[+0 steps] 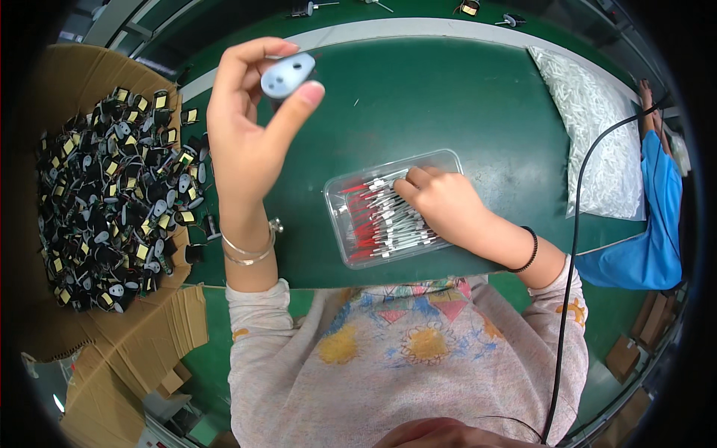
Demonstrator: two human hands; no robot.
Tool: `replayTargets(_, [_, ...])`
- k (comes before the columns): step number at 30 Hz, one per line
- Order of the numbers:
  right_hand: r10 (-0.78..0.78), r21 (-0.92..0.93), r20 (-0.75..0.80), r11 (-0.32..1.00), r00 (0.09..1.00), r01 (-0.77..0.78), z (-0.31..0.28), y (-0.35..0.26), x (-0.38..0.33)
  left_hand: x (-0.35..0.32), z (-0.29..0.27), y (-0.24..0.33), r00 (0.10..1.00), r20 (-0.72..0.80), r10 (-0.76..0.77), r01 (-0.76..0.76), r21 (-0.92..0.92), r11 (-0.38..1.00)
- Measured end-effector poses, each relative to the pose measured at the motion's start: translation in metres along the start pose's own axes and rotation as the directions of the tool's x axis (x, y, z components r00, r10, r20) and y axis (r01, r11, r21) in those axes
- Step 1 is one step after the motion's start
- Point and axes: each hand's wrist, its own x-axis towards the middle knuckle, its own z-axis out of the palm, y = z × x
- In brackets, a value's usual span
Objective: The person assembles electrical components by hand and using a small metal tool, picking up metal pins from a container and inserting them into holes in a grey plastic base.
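Left hand (pixel 246 127) raised above the counter (pixel 463 97), curled narrow, pinching a small grey teardrop-shaped part (pixel 287 76) between thumb and fingertips; two small holes visible on its face. Right hand (pixel 441 205) down in a clear plastic tray (pixel 392 209), fingers bent and resting on the red-and-white wired pins (pixel 373 216) inside; cannot tell whether any pin is actually gripped. Tray sitting near the counter's front edge, just ahead of the torso. Open green surface beyond the tray, up to the pale strip at the far edge. Cardboard box (pixel 112 321) of black-and-yellow components (pixel 112 194) at far left, bag of white pieces (pixel 597 134) at right. Black cable (pixel 579 224) crossing the right side. Blue sleeve (pixel 657 224) of another person at right, mostly cut off. Part's underside hidden by the thumb.
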Motion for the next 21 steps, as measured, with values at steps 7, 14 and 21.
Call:
replayTargets(7, [0.036,0.258,0.035,0.965,0.999,-0.044,-0.042,0.006,0.009,-0.01,-0.01,0.023,0.999,-0.004,-0.052,0.052,-0.021,0.998])
replayTargets(14, [0.189,0.824,-0.149,0.566,0.971,0.016,-0.083,0.004,0.036,-0.011,-0.019,0.029,0.955,0.296,0.029,0.022,-0.167,0.986])
replayTargets(21, [0.255,0.978,-0.205,0.095,0.945,0.187,-0.082,0.01,0.049,-0.014,-0.003,0.036,0.915,0.328,-0.236,0.321,-0.237,0.917])
